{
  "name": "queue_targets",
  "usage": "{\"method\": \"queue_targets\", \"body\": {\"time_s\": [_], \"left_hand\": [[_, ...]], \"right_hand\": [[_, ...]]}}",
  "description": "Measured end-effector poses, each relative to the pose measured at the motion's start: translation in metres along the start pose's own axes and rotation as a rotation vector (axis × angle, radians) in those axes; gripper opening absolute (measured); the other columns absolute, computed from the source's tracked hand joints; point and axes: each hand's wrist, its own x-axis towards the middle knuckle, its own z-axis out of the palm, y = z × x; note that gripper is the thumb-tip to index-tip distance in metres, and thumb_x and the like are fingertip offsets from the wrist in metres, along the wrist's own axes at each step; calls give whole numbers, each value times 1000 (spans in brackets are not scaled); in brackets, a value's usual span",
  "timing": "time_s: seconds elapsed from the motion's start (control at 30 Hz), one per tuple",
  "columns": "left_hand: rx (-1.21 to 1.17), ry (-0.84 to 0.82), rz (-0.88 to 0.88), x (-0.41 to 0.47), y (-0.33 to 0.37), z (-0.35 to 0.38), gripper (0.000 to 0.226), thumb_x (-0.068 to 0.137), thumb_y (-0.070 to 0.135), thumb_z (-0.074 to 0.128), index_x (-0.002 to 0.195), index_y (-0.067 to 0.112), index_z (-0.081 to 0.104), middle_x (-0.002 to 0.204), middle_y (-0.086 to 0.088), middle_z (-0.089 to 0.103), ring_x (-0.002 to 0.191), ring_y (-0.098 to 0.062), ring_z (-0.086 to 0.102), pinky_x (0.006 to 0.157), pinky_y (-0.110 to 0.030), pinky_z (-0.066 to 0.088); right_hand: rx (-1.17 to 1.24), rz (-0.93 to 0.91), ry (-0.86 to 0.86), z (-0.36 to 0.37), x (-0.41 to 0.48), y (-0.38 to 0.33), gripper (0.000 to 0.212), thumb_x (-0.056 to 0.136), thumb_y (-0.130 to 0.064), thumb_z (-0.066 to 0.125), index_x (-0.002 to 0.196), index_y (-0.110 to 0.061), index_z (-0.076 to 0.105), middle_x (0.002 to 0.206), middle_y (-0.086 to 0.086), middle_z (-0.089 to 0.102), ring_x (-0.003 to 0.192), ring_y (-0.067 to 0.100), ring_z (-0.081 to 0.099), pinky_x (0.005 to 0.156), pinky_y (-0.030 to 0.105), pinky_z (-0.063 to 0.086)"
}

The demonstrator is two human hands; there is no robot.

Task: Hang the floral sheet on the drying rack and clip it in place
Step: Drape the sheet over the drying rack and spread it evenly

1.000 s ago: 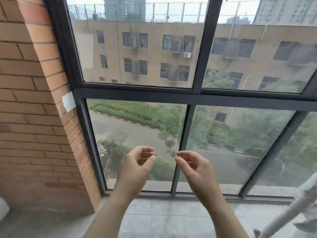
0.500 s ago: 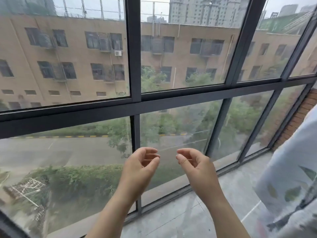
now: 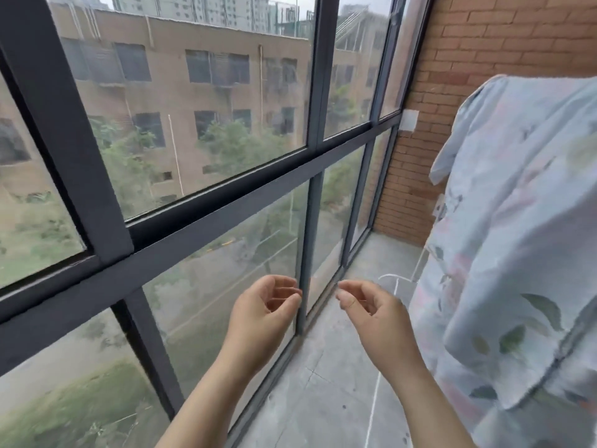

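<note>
The left hand (image 3: pixel 263 313) and right hand (image 3: pixel 371 313) are held side by side above the floor (image 3: pixel 326 383), loosely curled, half open and empty. The sheet (image 3: pixel 517 237) is draped just right of the right hand, untouched, before the brick wall (image 3: pixel 484 37).

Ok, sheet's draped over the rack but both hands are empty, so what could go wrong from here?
1. No clip shows on the floral sheet, and its bunched corner hangs off the left end; it may slide off.
2. The left hand and right hand hold no clip, and none is in view.
3. The sheet hides most of the drying rack, so placing clips may be guesswork.
</note>
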Motion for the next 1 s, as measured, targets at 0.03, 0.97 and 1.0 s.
{"method": "queue_targets", "body": {"time_s": [0.03, 0.97, 1.0], "left_hand": [[-9, -39, 5, 13, -2, 1, 17, 86, 10, 67, 94, 24, 67, 90, 4, 74, 84, -9, 69, 79, -23, 53], [-69, -684, 136, 318, -11, 207, 15, 88, 17, 64, 101, 24, 66, 96, 5, 73, 90, -8, 68, 77, -20, 52], [-70, -716, 135, 333, -13, 217, 15, 87, 19, 65, 101, 25, 66, 96, 6, 73, 91, -9, 68, 78, -23, 53]], "right_hand": [[-13, 13, 40, 2, 4, 1, 13, 91, -22, 65, 101, -29, 70, 92, -15, 73, 88, -3, 66, 83, 21, 52], [-272, 194, 631, -77, 231, 74, 10, 91, -22, 65, 95, -31, 69, 87, -19, 70, 80, -8, 62, 68, 2, 42], [-288, 211, 653, -78, 242, 77, 11, 91, -22, 65, 94, -32, 68, 86, -19, 70, 80, -8, 62, 68, 2, 42]]}}
